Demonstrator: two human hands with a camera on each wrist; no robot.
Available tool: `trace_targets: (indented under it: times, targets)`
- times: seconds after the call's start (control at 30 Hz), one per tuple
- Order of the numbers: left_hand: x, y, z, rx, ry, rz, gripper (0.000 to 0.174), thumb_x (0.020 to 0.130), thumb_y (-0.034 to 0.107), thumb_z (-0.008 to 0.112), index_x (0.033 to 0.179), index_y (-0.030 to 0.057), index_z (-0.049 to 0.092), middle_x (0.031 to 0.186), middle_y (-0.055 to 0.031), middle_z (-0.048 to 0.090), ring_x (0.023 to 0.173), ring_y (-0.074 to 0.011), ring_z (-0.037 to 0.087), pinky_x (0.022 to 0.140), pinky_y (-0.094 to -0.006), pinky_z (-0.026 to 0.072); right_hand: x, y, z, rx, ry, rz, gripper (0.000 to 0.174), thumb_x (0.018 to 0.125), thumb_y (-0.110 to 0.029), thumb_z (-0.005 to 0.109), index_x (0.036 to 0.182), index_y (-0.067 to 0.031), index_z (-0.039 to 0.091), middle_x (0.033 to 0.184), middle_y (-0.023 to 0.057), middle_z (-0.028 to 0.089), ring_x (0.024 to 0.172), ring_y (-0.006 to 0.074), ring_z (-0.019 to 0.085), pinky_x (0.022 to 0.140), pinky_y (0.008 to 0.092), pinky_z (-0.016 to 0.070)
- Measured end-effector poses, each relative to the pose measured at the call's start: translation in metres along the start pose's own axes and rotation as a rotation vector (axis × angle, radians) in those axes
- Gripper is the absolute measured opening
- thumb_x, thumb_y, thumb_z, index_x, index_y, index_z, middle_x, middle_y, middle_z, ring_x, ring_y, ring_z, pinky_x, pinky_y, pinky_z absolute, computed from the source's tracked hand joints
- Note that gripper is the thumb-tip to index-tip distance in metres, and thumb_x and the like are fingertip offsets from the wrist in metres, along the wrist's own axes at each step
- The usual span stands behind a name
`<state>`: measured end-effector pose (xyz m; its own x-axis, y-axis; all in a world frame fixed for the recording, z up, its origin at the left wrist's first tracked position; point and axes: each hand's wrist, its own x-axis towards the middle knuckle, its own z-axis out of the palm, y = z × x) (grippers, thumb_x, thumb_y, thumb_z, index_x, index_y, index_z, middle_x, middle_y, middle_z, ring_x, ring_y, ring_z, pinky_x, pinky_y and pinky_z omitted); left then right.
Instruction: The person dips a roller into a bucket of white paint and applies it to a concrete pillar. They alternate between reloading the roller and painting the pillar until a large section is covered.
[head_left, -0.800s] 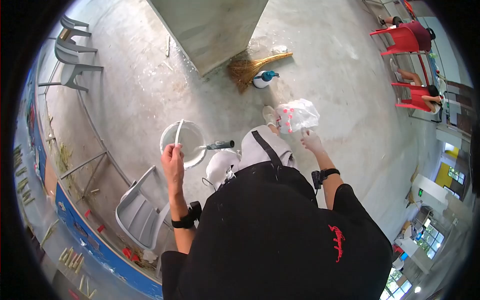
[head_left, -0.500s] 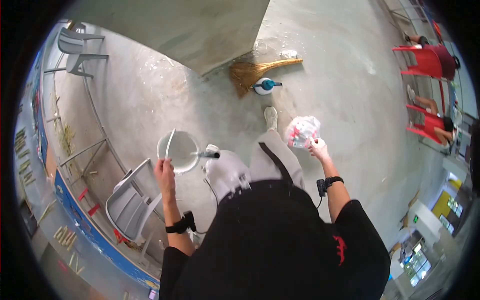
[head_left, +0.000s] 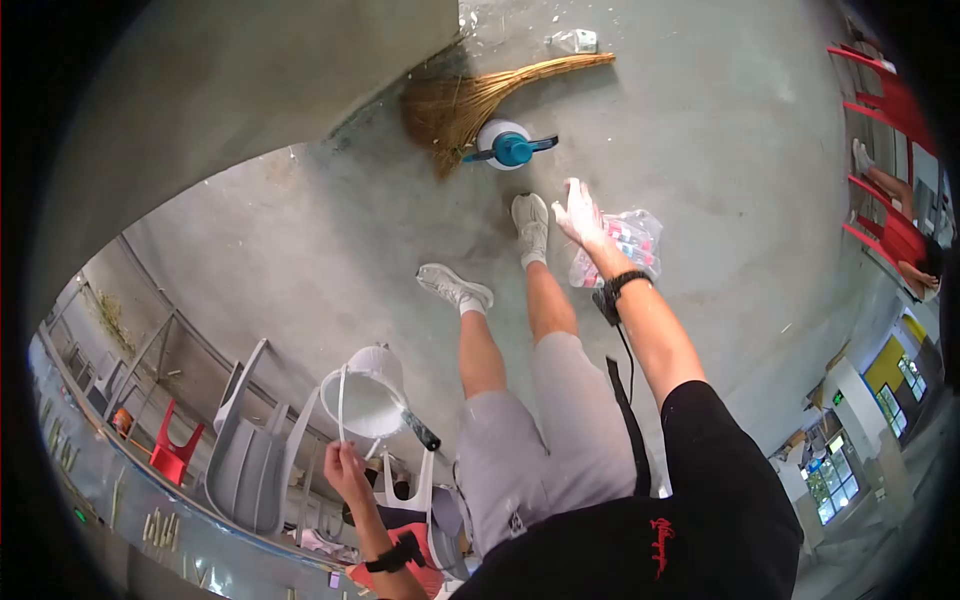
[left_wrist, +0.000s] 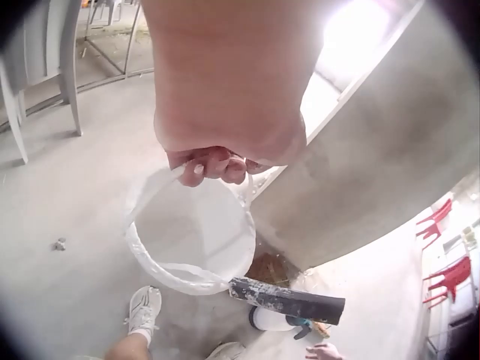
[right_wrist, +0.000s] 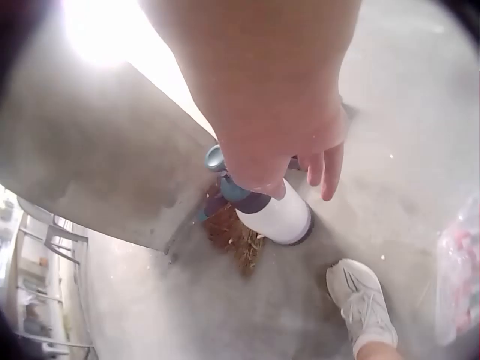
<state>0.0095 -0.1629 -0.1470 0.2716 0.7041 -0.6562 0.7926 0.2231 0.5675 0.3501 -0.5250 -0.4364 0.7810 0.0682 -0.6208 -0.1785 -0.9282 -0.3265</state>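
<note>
L hand (head_left: pixel 345 468) fingers clenched on bucket (head_left: pixel 365 405) handle, near left. R hand (head_left: pixel 580 212) open, empty, above sprayer btl (head_left: pixel 500 140) on floor (head_left: pixel 720 130) by broom (head_left: pixel 450 100). IMO grab sprayer at teal neck, keep bucket level.

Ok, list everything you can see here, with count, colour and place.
bucket: one, white, hanging from left hand
tool handle: one, dark, across bucket rim
spray bottle: one, white, teal top, floor beside broom
broom: one, straw-coloured, floor by pillar
plastic bag: one, clear, floor near right hand
grey chairs: at least two, lower left
red chairs: at least two, right edge
shoes: two, white, on the feet
left hand: grips bucket handle
right hand: open, fingers spread, near spray bottle
</note>
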Motion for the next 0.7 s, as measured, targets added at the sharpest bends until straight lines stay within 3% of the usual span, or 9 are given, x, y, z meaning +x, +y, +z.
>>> trace_targets:
  times: [0.13, 0.17, 0.2, 0.23, 0.3, 0.33, 0.4, 0.53, 0.7]
  targets:
    - [0.007, -0.039, 0.006, -0.027, -0.016, -0.114, 0.015, 0.093, 0.014, 0.051, 0.082, 0.0037, 0.053, 0.059, 0.006, 0.039, 0.049, -0.0011, 0.033, 0.043, -0.0176, 0.0235, 0.084, 0.001, 0.044, -0.272, 0.122, -0.199, 0.065, 0.074, -0.012, 0.062, 0.133, -0.0139, 0.033, 0.125, 0.0167, 0.042, 0.109, 0.035, 0.05, 0.09, 0.0452, 0.0452]
    - [0.009, -0.047, 0.008, -0.03, -0.006, -0.126, 0.015, 0.093, 0.014, 0.051, 0.082, 0.0037, 0.053, 0.059, 0.006, 0.039, 0.049, -0.0011, 0.033, 0.043, -0.0176, 0.0235, 0.098, 0.002, 0.052, -0.315, 0.224, -0.252, 0.061, 0.073, -0.002, 0.059, 0.129, -0.0134, 0.038, 0.12, 0.0158, 0.044, 0.107, 0.0334, 0.05, 0.085, 0.0438, 0.0484]
    - [0.01, -0.052, 0.008, -0.021, -0.014, -0.142, 0.015, 0.093, 0.014, 0.051, 0.082, 0.0038, 0.053, 0.059, 0.0059, 0.039, 0.049, -0.001, 0.033, 0.043, -0.0175, 0.0235, 0.117, 0.007, 0.057, -0.358, 0.197, -0.211, 0.049, 0.075, -0.003, 0.056, 0.121, -0.0137, 0.043, 0.112, 0.0135, 0.047, 0.103, 0.0317, 0.051, 0.082, 0.0426, 0.0499]
    - [0.011, -0.055, 0.007, -0.011, -0.023, -0.162, 0.015, 0.093, 0.013, 0.051, 0.082, 0.0039, 0.053, 0.059, 0.0059, 0.04, 0.049, -0.0009, 0.033, 0.044, -0.0174, 0.0234, 0.127, 0.007, 0.06, -0.419, 0.294, -0.191, 0.035, 0.076, -0.006, 0.056, 0.109, -0.0136, 0.049, 0.105, 0.0119, 0.048, 0.099, 0.0306, 0.052, 0.077, 0.0412, 0.0509]
    - [0.012, -0.065, 0.006, -0.024, -0.013, -0.205, 0.015, 0.093, 0.013, 0.051, 0.081, 0.0041, 0.052, 0.059, 0.0059, 0.04, 0.049, -0.0008, 0.034, 0.044, -0.0174, 0.0232, 0.126, -0.008, 0.049, -0.465, 0.375, -0.157, 0.028, 0.075, -0.009, 0.058, 0.102, -0.0146, 0.055, 0.103, 0.01, 0.049, 0.096, 0.0296, 0.053, 0.076, 0.041, 0.0506]
    - [0.01, -0.072, 0.002, -0.011, -0.007, -0.198, 0.015, 0.093, 0.013, 0.051, 0.081, 0.0042, 0.052, 0.057, 0.0059, 0.038, 0.048, -0.0014, 0.032, 0.043, -0.0181, 0.0226, 0.123, -0.007, 0.048, -0.48, 0.362, -0.166, 0.028, 0.075, -0.009, 0.058, 0.102, -0.0146, 0.055, 0.103, 0.01, 0.049, 0.096, 0.0296, 0.053, 0.076, 0.041, 0.0506]
    - [0.012, -0.083, -0.003, -0.039, -0.008, -0.186, 0.015, 0.093, 0.013, 0.05, 0.08, 0.0043, 0.053, 0.056, 0.0064, 0.037, 0.048, -0.0017, 0.031, 0.043, -0.0185, 0.0217, 0.122, -0.006, 0.035, -0.48, 0.266, -0.401, 0.022, 0.075, -0.012, 0.06, 0.097, -0.0148, 0.058, 0.103, 0.0073, 0.05, 0.097, 0.0279, 0.053, 0.076, 0.0414, 0.0503]
    - [0.019, -0.101, -0.009, -0.003, -0.009, -0.179, 0.017, 0.093, 0.014, 0.05, 0.078, 0.006, 0.051, 0.057, 0.006, 0.039, 0.048, -0.0008, 0.033, 0.043, -0.0184, 0.022, 0.134, -0.002, 0.031, -0.493, 0.172, -0.476, 0.021, 0.074, -0.018, 0.063, 0.095, -0.0149, 0.06, 0.104, 0.0066, 0.053, 0.098, 0.0271, 0.055, 0.077, 0.0419, 0.0498]
    - [0.017, -0.115, -0.011, -0.162, 0.009, -0.238, 0.015, 0.091, 0.012, 0.052, 0.078, 0.007, 0.051, 0.058, 0.0068, 0.038, 0.048, -0.0006, 0.032, 0.043, -0.0183, 0.0217, 0.083, -0.034, 0.061, -0.468, 0.125, -0.459, 0.024, 0.076, -0.024, 0.065, 0.094, -0.0094, 0.06, 0.103, 0.0104, 0.055, 0.093, 0.0325, 0.059, 0.076, 0.0443, 0.0493]
